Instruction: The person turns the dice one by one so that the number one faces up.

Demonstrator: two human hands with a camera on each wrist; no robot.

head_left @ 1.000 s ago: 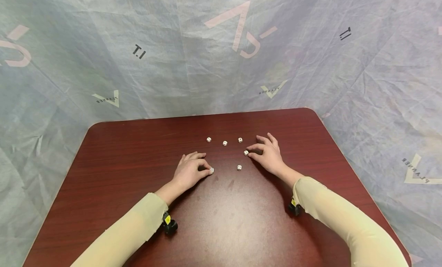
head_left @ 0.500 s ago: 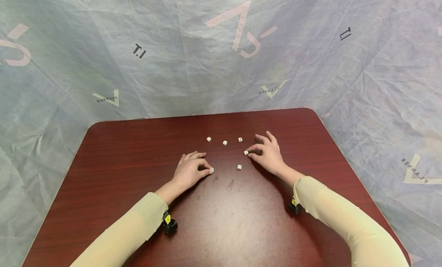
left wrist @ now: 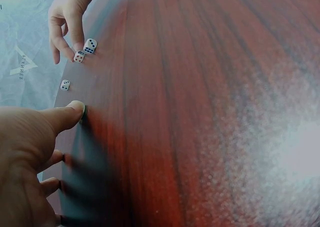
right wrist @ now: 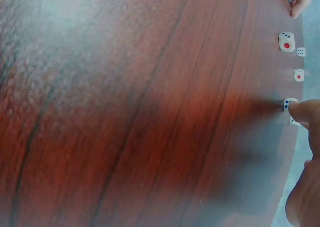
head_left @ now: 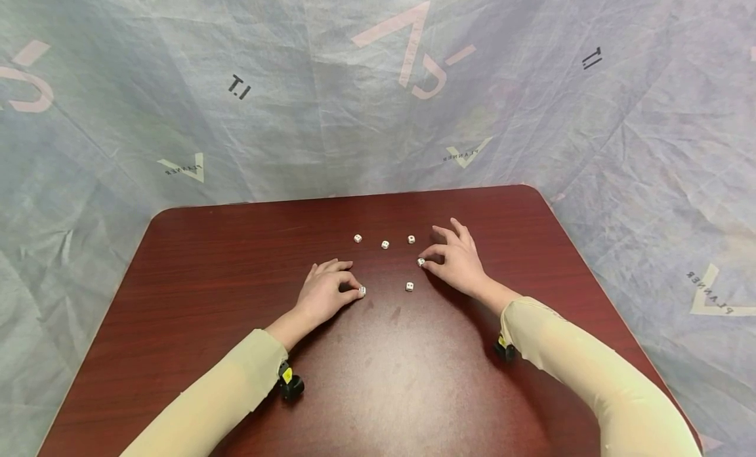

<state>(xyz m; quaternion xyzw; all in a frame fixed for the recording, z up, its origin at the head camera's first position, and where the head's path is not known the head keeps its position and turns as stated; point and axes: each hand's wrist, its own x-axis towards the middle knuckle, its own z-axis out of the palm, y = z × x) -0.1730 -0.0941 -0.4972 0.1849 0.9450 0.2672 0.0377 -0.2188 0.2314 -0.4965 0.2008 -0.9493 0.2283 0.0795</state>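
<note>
Several small white dice lie on the dark red table. In the head view my left hand (head_left: 321, 294) pinches one die (head_left: 362, 291) between thumb and forefinger at the near left of the group; in the left wrist view my thumb (left wrist: 70, 114) mostly hides it. At the right of the group, my right hand (head_left: 461, 265) pinches another die (head_left: 420, 262), its other fingers spread away. The right wrist view shows blue pips on that right-hand die (right wrist: 288, 105). A loose die (head_left: 410, 287) with dark pips sits between the two hands, nearer the front.
Behind the hands lie three more dice: a left one (head_left: 357, 238), a middle one (head_left: 385, 245) and a right one (head_left: 411, 239). The table (head_left: 236, 247) has rounded far corners. Printed grey cloth (head_left: 266, 135) hangs around it.
My right hand's outer fingers have lifted and shifted slightly away and to the left. The left hand and all the dice look unmoved.
</note>
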